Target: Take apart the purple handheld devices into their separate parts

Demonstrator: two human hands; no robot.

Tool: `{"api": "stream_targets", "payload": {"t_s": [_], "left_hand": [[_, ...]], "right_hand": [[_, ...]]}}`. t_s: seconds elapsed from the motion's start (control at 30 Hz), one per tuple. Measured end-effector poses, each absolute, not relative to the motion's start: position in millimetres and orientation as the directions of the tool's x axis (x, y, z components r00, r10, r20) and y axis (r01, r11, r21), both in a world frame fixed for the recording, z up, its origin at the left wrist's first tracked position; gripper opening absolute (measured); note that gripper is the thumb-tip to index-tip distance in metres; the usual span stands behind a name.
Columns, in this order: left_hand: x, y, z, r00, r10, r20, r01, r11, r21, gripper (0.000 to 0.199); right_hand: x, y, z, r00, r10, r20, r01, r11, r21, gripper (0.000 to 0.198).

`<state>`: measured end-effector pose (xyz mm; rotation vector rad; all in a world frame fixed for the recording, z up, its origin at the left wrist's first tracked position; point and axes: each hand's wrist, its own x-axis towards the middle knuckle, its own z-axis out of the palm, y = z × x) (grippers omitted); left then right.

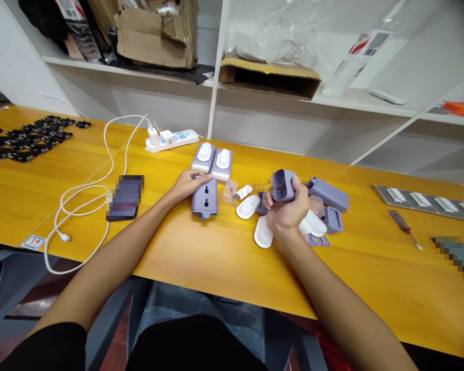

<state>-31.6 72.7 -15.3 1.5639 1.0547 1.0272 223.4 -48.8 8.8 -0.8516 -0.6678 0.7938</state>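
Observation:
My left hand [189, 184] is closed on the upper end of a purple plastic housing [204, 200] with two dark slots, which lies on the table. My right hand [290, 206] grips a hollow purple housing [281, 184], its open end toward me. Just behind the left hand sit two purple units with white knobs, a left one [204, 153] and a right one [223, 159]. Between the hands lie a metal spring [261, 187], a small white cylinder [244, 192] and a white oval cover [248, 206]. Another white oval part [263, 232] lies below the right hand.
Right of the right hand are a perforated purple housing [330, 195] and more loose parts. A screwdriver [404, 228] and a metal strip [429, 200] lie farther right. On the left are a phone [126, 198], a white cable [64, 206], a power strip [172, 140] and black pieces [31, 136].

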Motion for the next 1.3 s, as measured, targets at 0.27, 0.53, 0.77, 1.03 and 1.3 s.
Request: {"api": "stream_targets", "payload": {"t_s": [0.27,0.53,0.77,1.03,1.3], "left_hand": [[-35,77,-17,0.257,0.902,0.347,0.429,-0.428,0.795,0.039],[-33,71,-14,0.319,0.796,0.514,0.468,-0.604,0.645,0.024],[-23,51,-7,0.451,0.532,0.717,0.410,-0.837,0.363,0.037],[-7,17,-6,0.553,0.320,0.769,0.150,-0.946,0.286,0.057],[3,0,-11,0.621,0.233,0.749,0.027,-0.961,0.276,0.061]], "right_hand": [[208,-54,13,0.496,0.848,0.188,-0.372,0.403,-0.836,0.046],[201,-60,17,0.494,0.845,0.205,-0.359,0.413,-0.837,0.039],[191,-63,7,0.406,0.893,0.193,-0.403,0.365,-0.840,0.054],[177,-73,-1,0.239,0.926,0.293,-0.113,0.327,-0.938,0.066],[176,-77,-12,0.030,0.882,0.471,0.272,0.446,-0.853,0.024]]}}
